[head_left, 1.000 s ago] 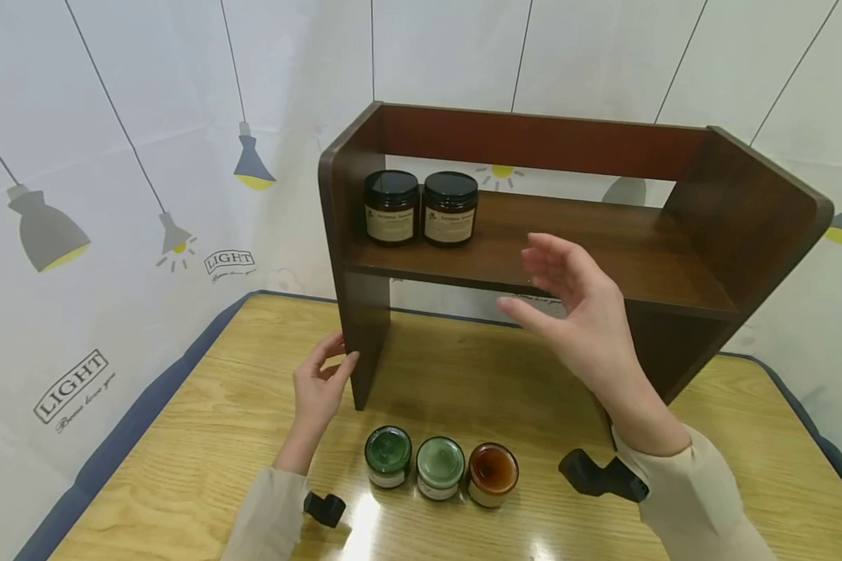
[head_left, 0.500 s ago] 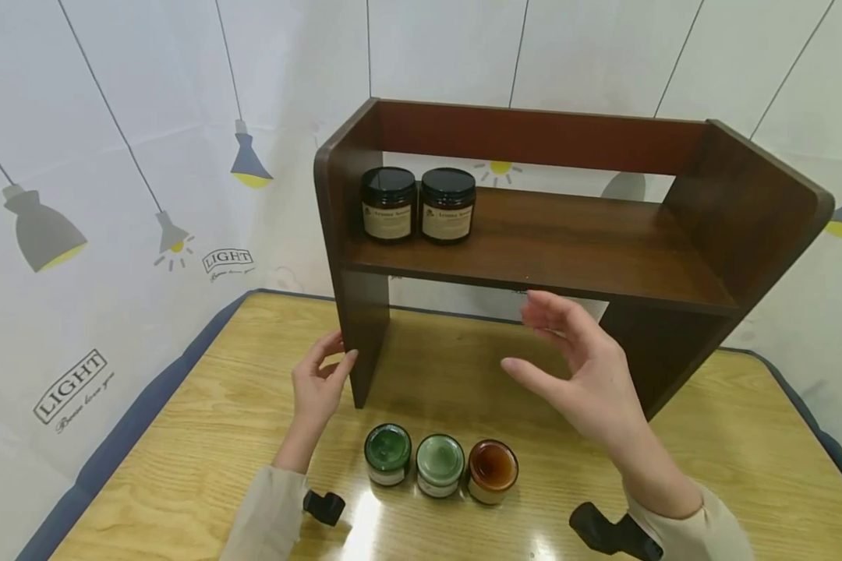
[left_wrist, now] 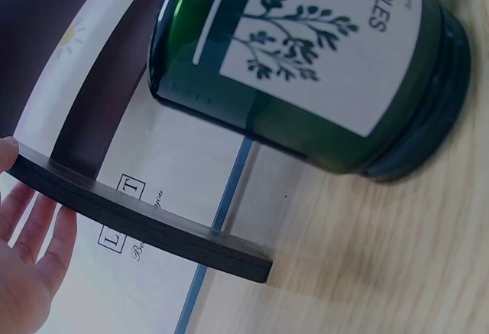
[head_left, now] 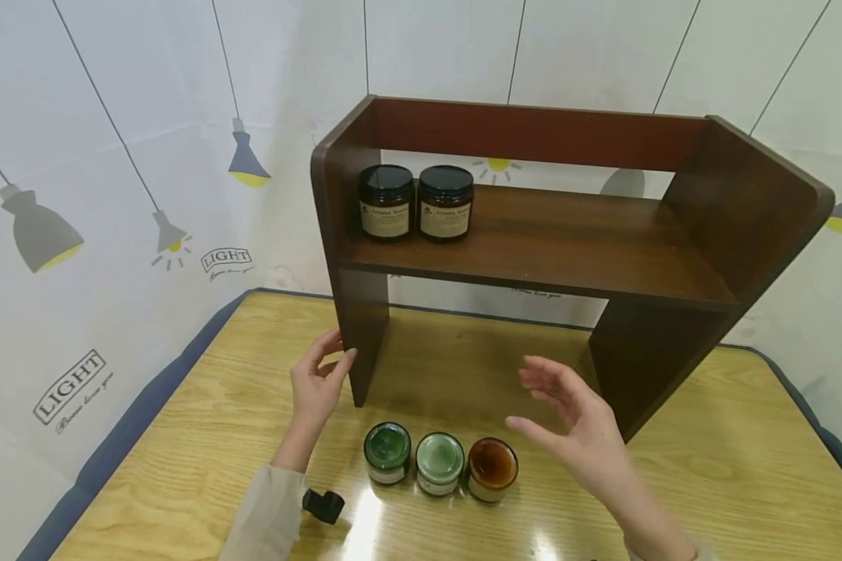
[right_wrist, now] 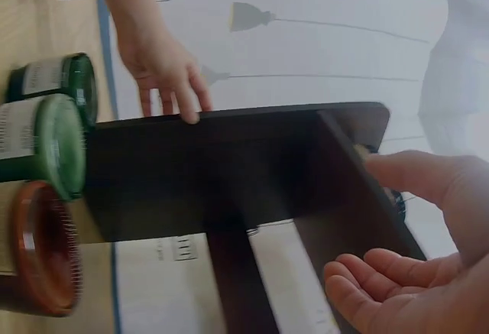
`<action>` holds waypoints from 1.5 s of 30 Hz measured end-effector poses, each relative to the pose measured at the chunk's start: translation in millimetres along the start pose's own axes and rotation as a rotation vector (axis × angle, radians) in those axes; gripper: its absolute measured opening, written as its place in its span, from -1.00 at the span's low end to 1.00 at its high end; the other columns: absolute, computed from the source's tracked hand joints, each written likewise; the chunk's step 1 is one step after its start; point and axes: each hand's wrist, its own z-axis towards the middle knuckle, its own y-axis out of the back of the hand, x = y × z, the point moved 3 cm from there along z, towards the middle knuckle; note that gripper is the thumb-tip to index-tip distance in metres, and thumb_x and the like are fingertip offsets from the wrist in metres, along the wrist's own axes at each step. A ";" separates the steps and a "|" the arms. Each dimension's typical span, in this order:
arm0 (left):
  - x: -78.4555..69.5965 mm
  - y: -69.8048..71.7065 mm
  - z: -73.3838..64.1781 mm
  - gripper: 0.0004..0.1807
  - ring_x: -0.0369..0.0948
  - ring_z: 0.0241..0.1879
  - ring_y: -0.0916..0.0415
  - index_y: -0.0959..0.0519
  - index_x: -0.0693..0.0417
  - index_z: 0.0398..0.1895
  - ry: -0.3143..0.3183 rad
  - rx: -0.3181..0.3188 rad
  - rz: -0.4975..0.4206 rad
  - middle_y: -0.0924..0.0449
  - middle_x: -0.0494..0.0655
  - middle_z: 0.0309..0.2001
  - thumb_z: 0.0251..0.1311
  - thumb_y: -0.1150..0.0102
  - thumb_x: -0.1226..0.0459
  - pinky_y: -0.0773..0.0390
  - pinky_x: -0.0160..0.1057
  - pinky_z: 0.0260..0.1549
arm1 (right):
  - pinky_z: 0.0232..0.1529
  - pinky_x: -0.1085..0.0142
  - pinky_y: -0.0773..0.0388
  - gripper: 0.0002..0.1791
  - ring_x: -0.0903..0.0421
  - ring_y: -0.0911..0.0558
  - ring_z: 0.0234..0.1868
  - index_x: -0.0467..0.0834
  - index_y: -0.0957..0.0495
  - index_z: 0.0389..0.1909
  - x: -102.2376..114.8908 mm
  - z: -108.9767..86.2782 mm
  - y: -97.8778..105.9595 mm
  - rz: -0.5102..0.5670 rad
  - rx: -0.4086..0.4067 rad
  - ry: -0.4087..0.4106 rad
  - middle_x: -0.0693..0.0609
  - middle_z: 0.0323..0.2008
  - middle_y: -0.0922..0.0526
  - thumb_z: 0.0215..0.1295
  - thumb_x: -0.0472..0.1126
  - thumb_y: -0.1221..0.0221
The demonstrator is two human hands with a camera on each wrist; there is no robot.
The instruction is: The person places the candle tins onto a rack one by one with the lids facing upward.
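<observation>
My left hand [head_left: 316, 382] holds the side panel of a dark brown wooden shelf [head_left: 568, 245], thumb at the front edge and fingers along the outer face. My right hand [head_left: 582, 428] is empty, thumb and fingers spread in a loose curve. It hovers behind and to the right of an amber glass candle jar [head_left: 493, 471]. Left of that jar stand a light green candle jar [head_left: 440, 465] and a dark green candle jar [head_left: 387, 454], forming a row on the table. The left wrist view shows the dark green jar's label [left_wrist: 321, 36] close up, printed with a leafy branch.
Two dark jars with black lids, a left one [head_left: 386, 202] and a right one [head_left: 446, 204], stand at the left end of the upper board. The wooden table [head_left: 203, 436] meets a white wall cloth [head_left: 147, 156] printed with lamps.
My right hand has come down from in front of the upper board to low over the table, near the amber jar. My left hand keeps its place on the panel.
</observation>
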 end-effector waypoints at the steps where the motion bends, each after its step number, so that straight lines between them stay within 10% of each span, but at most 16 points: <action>1: -0.8 -0.9 -0.3 -0.66 -0.44 -0.19 -0.46 -0.53 0.37 0.01 0.001 0.002 -0.004 -0.57 0.17 -0.14 0.11 -0.20 0.52 -0.58 -0.44 -0.33 | 0.04 0.52 -0.44 -0.38 0.34 -0.50 0.03 -0.28 -0.39 0.12 -3.6 -2.5 -0.8 -0.002 0.007 -0.008 -0.06 0.04 -0.51 -0.02 -0.44 -0.36; 7: -16.7 -5.4 -2.1 -0.66 -0.44 -0.20 -0.46 -0.51 0.47 -0.02 -0.006 0.008 -0.016 -0.57 -0.18 -0.18 0.08 -0.17 0.59 -0.57 -0.46 -0.33 | 0.04 0.52 -0.44 -0.38 0.36 -0.49 0.03 -0.28 -0.40 0.11 -25.1 -14.7 -6.2 -0.005 0.036 -0.017 -0.11 0.03 -0.53 -0.05 -0.42 -0.38; 12: -20.0 -3.8 -1.4 -0.67 -0.45 -0.21 -0.47 -0.51 0.49 -0.05 -0.054 -0.004 -0.014 -0.61 0.07 -0.19 0.06 -0.18 0.60 -0.56 -0.49 -0.35 | 0.06 0.48 -0.44 -0.38 0.34 -0.49 0.01 -0.32 -0.40 0.11 -40.7 -21.8 -14.1 0.023 0.078 -0.030 -0.18 0.03 -0.53 -0.04 -0.43 -0.36; 18: -32.2 -2.9 -1.5 -0.68 -0.44 -0.22 -0.47 -0.51 0.50 -0.05 -0.048 -0.006 0.011 -0.52 -0.45 -0.21 0.08 -0.17 0.59 -0.55 -0.51 -0.35 | 0.12 0.29 -0.45 -0.35 0.06 -0.50 0.07 -0.35 -0.37 0.13 -58.6 -30.0 -19.3 0.010 0.144 -0.182 -0.22 0.09 -0.49 -0.05 -0.43 -0.36; 23: -27.5 -3.1 -0.6 -0.68 -0.45 -0.22 -0.47 -0.51 0.51 -0.05 -0.051 -0.006 0.005 -0.52 -0.45 -0.21 0.06 -0.17 0.61 -0.55 -0.51 -0.36 | 0.16 0.11 -0.40 -0.29 -0.20 -0.45 0.11 -0.40 -0.32 0.16 -77.7 -35.6 -21.2 -0.003 0.212 -0.297 -0.28 0.11 -0.45 -0.07 -0.41 -0.37; 30: -2.9 -1.3 0.8 -0.66 -0.45 -0.21 -0.48 -0.52 0.45 -0.04 -0.058 -0.013 -0.016 -0.55 -0.45 -0.20 0.06 -0.19 0.60 -0.56 -0.51 -0.36 | 0.08 0.07 -0.46 -0.21 -0.23 -0.47 0.07 -0.47 -0.26 0.18 -99.3 -42.2 -26.8 -0.009 0.338 -0.240 -0.32 0.07 -0.46 -0.08 -0.33 -0.40; 45: 0.5 -0.1 2.4 -0.68 -0.40 -0.22 -0.50 -0.53 0.45 -0.05 -0.082 -0.012 -0.047 -0.58 -0.37 -0.20 0.06 -0.20 0.58 -0.57 -0.50 -0.37 | 0.02 0.31 -0.46 -0.13 -0.01 -0.49 0.04 -0.39 -0.28 0.21 -117.1 -47.5 -44.4 -0.043 0.394 -0.217 -0.22 0.05 -0.49 -0.16 -0.25 -0.47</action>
